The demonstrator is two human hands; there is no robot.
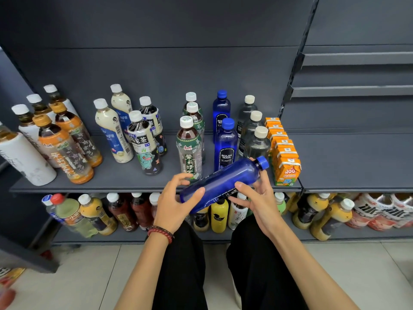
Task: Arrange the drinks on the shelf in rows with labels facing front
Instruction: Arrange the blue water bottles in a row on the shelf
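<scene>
Shelf (125,178), left to right:
- two orange-capped tea bottles (64,153)
- two cream milk-tea bottles (114,135)
- two bottles reading "乌龙茶" (145,146)
- three green-label teas (188,151)
- two upright blue bottles (225,144) marked "BOLSA SODA"
- three clear cream-capped bottles (254,139)
- a row of orange "Qoo" cartons (283,157)

Centre frame, before the shelf edge: third blue bottle (223,181), tilted, cap to the upper right. Left hand (176,204): fingers curled round its base. Right hand (259,198): fingers and thumb clasp its neck end.

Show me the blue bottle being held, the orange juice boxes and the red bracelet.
blue bottle (225,179): head view, middle of its body.
orange juice boxes (288,172): head view, front face of nearest box.
red bracelet (161,233): head view, beads across the wrist.
</scene>
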